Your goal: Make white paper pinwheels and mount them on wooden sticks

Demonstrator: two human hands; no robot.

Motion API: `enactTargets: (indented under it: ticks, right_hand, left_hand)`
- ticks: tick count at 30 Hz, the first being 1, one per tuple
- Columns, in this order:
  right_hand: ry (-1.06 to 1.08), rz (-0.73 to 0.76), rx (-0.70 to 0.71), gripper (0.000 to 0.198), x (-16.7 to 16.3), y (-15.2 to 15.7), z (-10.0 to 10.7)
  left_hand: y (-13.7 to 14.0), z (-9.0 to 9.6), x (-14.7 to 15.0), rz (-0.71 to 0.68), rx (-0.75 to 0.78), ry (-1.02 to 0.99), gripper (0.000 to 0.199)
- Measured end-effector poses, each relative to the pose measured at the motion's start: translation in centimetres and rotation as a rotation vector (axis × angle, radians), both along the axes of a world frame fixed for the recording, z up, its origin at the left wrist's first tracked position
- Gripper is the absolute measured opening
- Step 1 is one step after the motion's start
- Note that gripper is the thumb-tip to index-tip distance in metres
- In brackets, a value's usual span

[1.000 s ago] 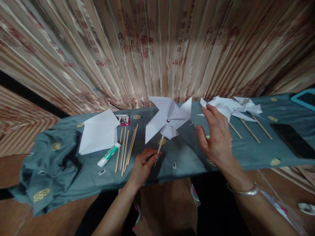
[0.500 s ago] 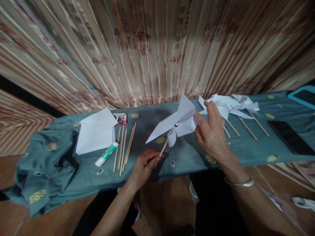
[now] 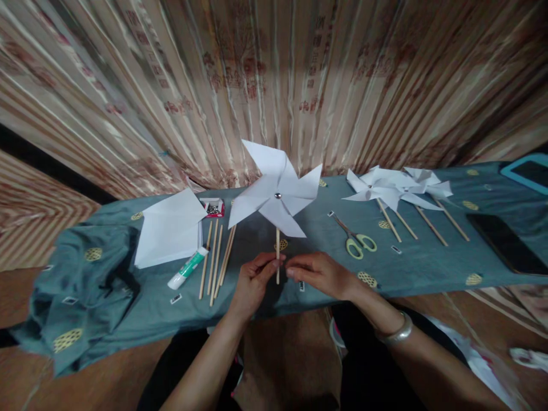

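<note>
Pinwheel (image 3: 276, 197) upright, stick vertical between both hands' fingers (image 3: 274, 264).

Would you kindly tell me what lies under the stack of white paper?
The white paper stack rests on the grey-green cloth, beside the wooden sticks and glue tube. Whatever the cloth covers, and anything beneath the sheets, is hidden.

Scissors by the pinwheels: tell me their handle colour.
Light green handles on the scissors, in the head view.
</note>
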State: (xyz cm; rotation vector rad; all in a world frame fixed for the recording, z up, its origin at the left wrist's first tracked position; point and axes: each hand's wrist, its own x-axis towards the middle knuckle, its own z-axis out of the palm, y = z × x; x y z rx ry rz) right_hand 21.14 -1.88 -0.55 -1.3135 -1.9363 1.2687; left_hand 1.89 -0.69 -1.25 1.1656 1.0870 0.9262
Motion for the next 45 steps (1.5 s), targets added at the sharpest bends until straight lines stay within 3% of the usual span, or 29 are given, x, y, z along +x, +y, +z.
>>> enactTargets:
  ticks: [3, 6, 12, 18, 22, 25, 31, 38, 45]
  right_hand:
    - [0.200, -0.047, -0.149, 0.035, -1.2, -0.1, -1.0]
    - [0.373, -0.169, -0.212, 0.038, -1.9, -0.1, -1.4]
    - [0.379, -0.299, -0.195, 0.038, 0.2, 0.2, 0.1]
    - [0.250, -0.554, -0.085, 0.048, 8.0, 1.5, 2.0]
    - [0.035, -0.630, -0.048, 0.046, 14.8, 2.0, 2.6]
    - [-0.096, -0.728, -0.196, 0.032, 18.8, 2.2, 2.9]
    - [-0.173, -0.743, -0.337, 0.013, 21.0, 2.5, 2.5]
    - [-0.254, -0.712, -0.417, 0.013, 21.4, 3.3, 0.8]
    - [-0.344, -0.653, -0.421, 0.021, 21.7, 3.2, 0.5]
  left_hand:
    - [0.1, 0.0, 0.9, 0.029, -0.055, -0.092, 0.027]
    - [0.2, -0.2, 1.8, 0.037, -0.072, -0.146, 0.031]
    - [0.2, -0.6, 3.2, 0.066, -0.095, -0.227, 0.043]
    - [0.3, -0.8, 3.0, 0.073, -0.108, -0.214, 0.044]
    - [0.5, -0.8, 2.1, 0.081, -0.098, -0.195, 0.042]
    - [0.5, -0.7, 1.5, 0.079, -0.087, -0.186, 0.042]
    - [0.5, -0.8, 1.0, 0.082, -0.089, -0.147, 0.042]
    - [0.6, -0.7, 0.8, 0.090, -0.090, -0.153, 0.042]
    - [0.2, -0.4, 0.0, 0.110, -0.100, -0.156, 0.042]
